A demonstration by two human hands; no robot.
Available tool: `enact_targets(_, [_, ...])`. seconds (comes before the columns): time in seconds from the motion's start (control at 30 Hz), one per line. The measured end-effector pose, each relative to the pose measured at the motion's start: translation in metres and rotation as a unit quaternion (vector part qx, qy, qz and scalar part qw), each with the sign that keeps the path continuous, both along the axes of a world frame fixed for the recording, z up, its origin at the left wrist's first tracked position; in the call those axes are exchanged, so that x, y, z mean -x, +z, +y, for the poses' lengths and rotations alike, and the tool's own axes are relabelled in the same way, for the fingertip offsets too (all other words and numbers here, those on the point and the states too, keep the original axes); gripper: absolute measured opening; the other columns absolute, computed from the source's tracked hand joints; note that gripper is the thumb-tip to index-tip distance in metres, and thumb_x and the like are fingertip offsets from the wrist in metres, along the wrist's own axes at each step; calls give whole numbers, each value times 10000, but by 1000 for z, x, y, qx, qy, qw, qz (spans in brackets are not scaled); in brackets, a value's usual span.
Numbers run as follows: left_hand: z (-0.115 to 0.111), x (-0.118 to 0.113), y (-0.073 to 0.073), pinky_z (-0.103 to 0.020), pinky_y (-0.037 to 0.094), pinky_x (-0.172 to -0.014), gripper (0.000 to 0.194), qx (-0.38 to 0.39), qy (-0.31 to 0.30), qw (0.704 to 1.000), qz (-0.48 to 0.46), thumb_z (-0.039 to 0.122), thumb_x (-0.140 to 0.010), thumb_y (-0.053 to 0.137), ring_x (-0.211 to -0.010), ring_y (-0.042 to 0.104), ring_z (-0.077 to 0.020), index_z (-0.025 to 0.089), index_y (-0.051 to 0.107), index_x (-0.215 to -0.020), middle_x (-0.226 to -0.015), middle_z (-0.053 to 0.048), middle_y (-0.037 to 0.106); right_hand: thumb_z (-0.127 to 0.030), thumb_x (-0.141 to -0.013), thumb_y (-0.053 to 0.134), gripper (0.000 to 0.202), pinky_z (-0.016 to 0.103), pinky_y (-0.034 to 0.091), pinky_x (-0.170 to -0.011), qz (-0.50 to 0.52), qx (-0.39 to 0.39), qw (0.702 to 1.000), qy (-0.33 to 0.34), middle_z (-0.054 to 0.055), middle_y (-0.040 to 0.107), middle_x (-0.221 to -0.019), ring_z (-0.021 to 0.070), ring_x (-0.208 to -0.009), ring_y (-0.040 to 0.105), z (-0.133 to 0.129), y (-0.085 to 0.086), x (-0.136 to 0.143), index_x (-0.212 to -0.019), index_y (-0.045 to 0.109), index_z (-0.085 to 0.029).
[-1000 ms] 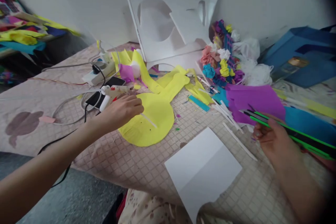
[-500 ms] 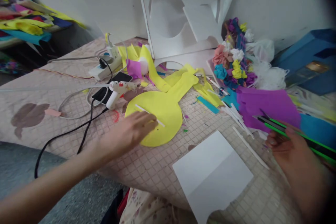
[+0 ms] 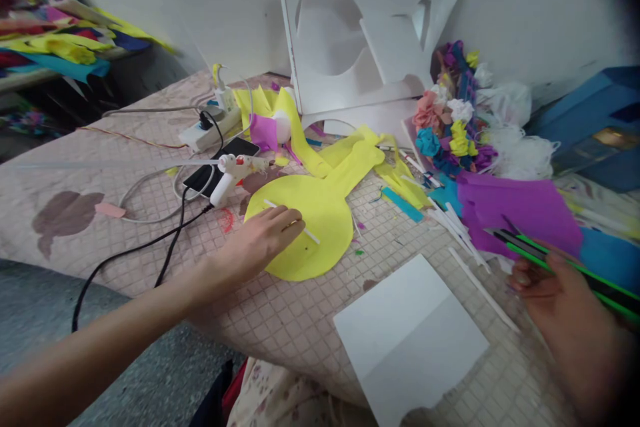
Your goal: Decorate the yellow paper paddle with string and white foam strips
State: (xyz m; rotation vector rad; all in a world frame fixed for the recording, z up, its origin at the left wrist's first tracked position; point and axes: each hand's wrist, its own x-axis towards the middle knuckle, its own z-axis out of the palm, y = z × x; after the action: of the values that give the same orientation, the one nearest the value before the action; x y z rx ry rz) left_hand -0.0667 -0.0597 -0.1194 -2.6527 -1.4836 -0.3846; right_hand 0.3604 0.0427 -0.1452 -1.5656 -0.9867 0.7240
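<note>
My left hand [image 3: 273, 233] is over a yellow guitar-shaped cutout [image 3: 325, 213] on the table. Its fingers are bent together on a thin white strip [image 3: 311, 236], which shows at both sides of the hand and lies across the round part of the cutout. The fingertips are partly hidden. At the right, my right hand [image 3: 555, 293] is closed around a green-and-black utility knife [image 3: 545, 257], its tip pointing left above a purple sheet [image 3: 520, 210]. A white board piece [image 3: 410, 333] with a curved notch rests at the near edge, between my hands.
A glue gun [image 3: 230, 177] lies by a black phone [image 3: 240, 147], with cables and a power strip [image 3: 207, 130] at the left. Cut white boards [image 3: 345, 47] lean on the wall. Crumpled paper flowers [image 3: 447, 120], white strips [image 3: 483, 290] and a blue container [image 3: 595, 127] are at the right.
The view has shifted slightly, so the scene sits a little further right. My left hand stays at the white strip, and my right hand still holds the knife.
</note>
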Motion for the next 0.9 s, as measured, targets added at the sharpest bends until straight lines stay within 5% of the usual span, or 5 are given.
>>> enact_targets(0.2, [7, 2, -3, -365, 489, -812, 296, 20, 16, 1000, 17, 38, -923, 338, -929, 558, -206, 132, 599, -1026, -1007, -107, 607, -395, -504, 743, 255, 319, 246, -429, 145, 37, 989, -10, 20, 462, -586, 145, -505, 386, 1, 2, -1, -647, 582, -259])
enact_targets(0.63, [9, 2, -5, -353, 469, -843, 210, 20, 0, 1000, -8, 41, -896, 409, -918, 556, -192, 156, 570, -966, -981, -83, 606, -358, -551, 732, 183, 346, 242, -444, 138, 8, 990, 22, 31, 496, -571, 152, -489, 412, 3, -7, -12, -664, 620, -267])
enact_targets(0.9, [9, 3, -1, -372, 492, -832, 261, 35, -3, 999, -13, 56, -873, 386, -937, 572, -206, 176, 589, -985, -1000, -77, 620, -413, -608, 734, 314, 265, 295, -408, 157, -36, 986, 48, -13, 553, -574, 108, -432, 426, 2, -9, -15, -839, 616, -235])
